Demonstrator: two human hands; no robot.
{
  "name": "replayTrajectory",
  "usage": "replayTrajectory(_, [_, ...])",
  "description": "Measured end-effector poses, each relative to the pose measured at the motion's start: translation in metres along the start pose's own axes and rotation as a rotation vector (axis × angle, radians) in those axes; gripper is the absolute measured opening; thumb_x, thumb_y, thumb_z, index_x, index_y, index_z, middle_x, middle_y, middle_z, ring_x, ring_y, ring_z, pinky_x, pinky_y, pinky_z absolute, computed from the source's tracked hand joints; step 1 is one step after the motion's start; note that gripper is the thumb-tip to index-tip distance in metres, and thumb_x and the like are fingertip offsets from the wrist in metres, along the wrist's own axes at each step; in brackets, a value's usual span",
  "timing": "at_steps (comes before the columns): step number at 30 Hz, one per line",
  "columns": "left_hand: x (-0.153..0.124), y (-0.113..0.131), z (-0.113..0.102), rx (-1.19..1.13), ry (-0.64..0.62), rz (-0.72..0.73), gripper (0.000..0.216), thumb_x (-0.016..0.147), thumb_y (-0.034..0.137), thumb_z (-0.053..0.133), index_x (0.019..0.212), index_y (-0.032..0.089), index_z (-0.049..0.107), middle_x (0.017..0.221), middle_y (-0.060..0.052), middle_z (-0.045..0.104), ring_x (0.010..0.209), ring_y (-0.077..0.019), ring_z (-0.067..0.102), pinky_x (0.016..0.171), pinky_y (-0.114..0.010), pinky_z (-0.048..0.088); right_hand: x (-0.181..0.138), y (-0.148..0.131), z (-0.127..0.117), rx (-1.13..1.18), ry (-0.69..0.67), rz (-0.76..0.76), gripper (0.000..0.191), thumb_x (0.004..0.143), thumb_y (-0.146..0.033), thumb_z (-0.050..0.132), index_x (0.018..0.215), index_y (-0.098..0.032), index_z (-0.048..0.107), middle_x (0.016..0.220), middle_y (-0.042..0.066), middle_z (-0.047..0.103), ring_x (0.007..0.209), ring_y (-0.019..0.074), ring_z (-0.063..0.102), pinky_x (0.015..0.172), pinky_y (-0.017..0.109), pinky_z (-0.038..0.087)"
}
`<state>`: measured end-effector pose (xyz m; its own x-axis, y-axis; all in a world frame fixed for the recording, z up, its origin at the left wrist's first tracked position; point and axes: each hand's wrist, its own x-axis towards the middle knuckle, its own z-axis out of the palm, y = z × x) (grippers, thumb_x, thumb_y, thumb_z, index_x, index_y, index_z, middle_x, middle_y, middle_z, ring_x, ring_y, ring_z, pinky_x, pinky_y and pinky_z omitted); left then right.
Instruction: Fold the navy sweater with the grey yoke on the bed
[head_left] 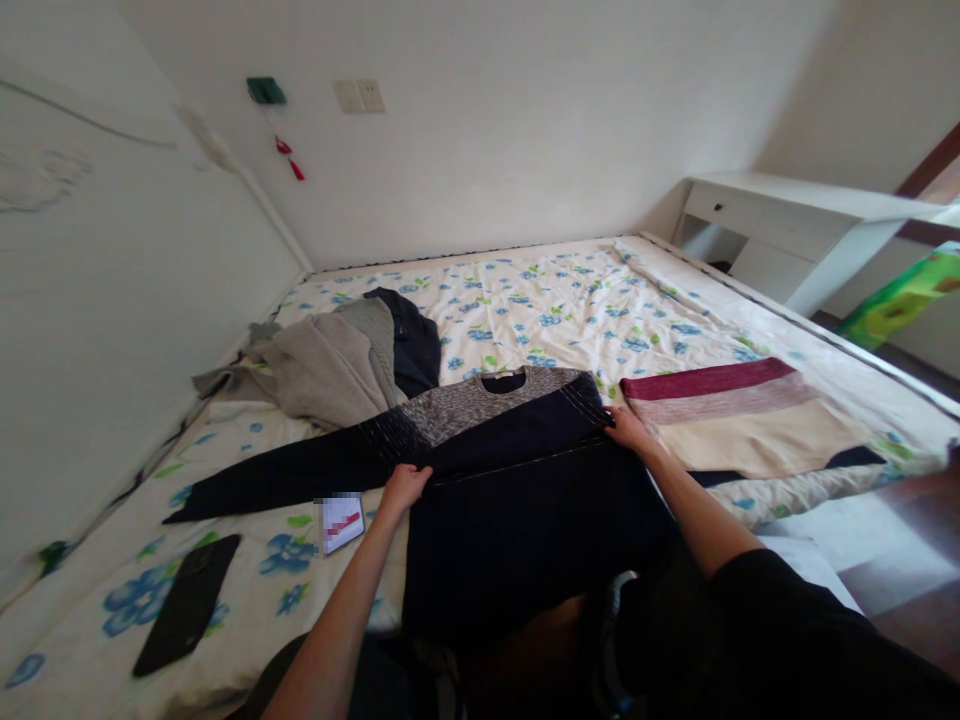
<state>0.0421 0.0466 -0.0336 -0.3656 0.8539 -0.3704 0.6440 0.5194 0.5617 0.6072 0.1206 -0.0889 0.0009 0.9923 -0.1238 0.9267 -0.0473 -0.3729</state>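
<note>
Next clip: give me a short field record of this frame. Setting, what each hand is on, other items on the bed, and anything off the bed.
setting: bed with a blue-flower sheet, in a white-walled room
left hand: gripping the folded edge of the navy sweater
right hand: pinching the same sweater at its other side
sweater state: laid flat, one sleeve stretched out to the left
also on bed: striped folded garment, grey clothes pile, black phone, small card
off bed: white desk
</note>
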Motion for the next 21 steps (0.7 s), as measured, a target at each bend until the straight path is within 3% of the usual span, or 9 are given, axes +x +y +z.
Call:
replayTrajectory(2, [0.002, -0.002, 0.000, -0.030, -0.014, 0.018, 0.026, 0.092, 0.044, 0.072, 0.094, 0.018, 0.079, 0.075, -0.008, 0.080, 0.084, -0.0323, 0.083, 0.074, -0.036, 0.059, 0.001, 0.001, 0.001, -0.007, -0.003, 0.006, 0.070, 0.101, -0.018, 0.073, 0.170, -0.011, 0.061, 0.151, 0.023, 0.074, 0.136, 0.0303, 0.075, 0.124, 0.034, 0.052])
replayTrajectory(4, [0.004, -0.003, 0.001, -0.132, 0.003, 0.068, 0.027, 0.085, 0.043, 0.079, 0.095, 0.018, 0.081, 0.082, -0.008, 0.083, 0.093, -0.0321, 0.084, 0.080, -0.036, 0.062, 0.002, 0.002, 0.001, -0.009, -0.002, 0.008, 0.069, 0.101, -0.018, 0.074, 0.169, -0.011, 0.062, 0.150, 0.022, 0.074, 0.136, 0.0301, 0.076, 0.123, 0.033, 0.053])
replayTrajectory(9, [0.014, 0.003, 0.005, -0.377, 0.070, 0.214, 0.056, 0.074, 0.041, 0.091, 0.123, 0.015, 0.082, 0.107, -0.013, 0.086, 0.107, -0.0317, 0.082, 0.102, -0.044, 0.065, 0.002, 0.003, 0.001, -0.005, 0.002, 0.004, 0.068, 0.101, -0.020, 0.073, 0.167, -0.011, 0.063, 0.149, 0.022, 0.075, 0.134, 0.0298, 0.075, 0.121, 0.032, 0.053])
replayTrajectory(13, [0.017, 0.008, 0.008, -0.501, 0.058, 0.374, 0.084, 0.074, 0.042, 0.095, 0.152, 0.022, 0.069, 0.124, -0.011, 0.081, 0.120, -0.0297, 0.080, 0.112, -0.047, 0.063, 0.003, 0.003, 0.002, 0.011, 0.016, 0.015, 0.069, 0.099, -0.019, 0.075, 0.166, -0.011, 0.064, 0.148, 0.020, 0.076, 0.133, 0.0287, 0.075, 0.121, 0.032, 0.053])
replayTrajectory(17, [0.010, 0.010, 0.016, -0.500, -0.059, 0.283, 0.093, 0.079, 0.039, 0.096, 0.162, 0.024, 0.059, 0.126, -0.011, 0.080, 0.100, -0.0260, 0.082, 0.091, -0.042, 0.069, 0.004, 0.004, 0.002, 0.013, 0.002, 0.026, 0.071, 0.100, -0.020, 0.075, 0.169, -0.011, 0.063, 0.150, 0.022, 0.074, 0.132, 0.0297, 0.076, 0.123, 0.032, 0.052])
replayTrajectory(21, [0.005, 0.009, 0.013, -0.360, -0.073, 0.169, 0.077, 0.090, 0.032, 0.086, 0.161, 0.020, 0.058, 0.110, -0.009, 0.082, 0.081, -0.0210, 0.079, 0.072, -0.030, 0.065, 0.004, 0.005, 0.001, 0.024, 0.000, 0.028, 0.069, 0.100, -0.019, 0.073, 0.168, -0.011, 0.064, 0.151, 0.023, 0.074, 0.134, 0.0316, 0.076, 0.124, 0.035, 0.052])
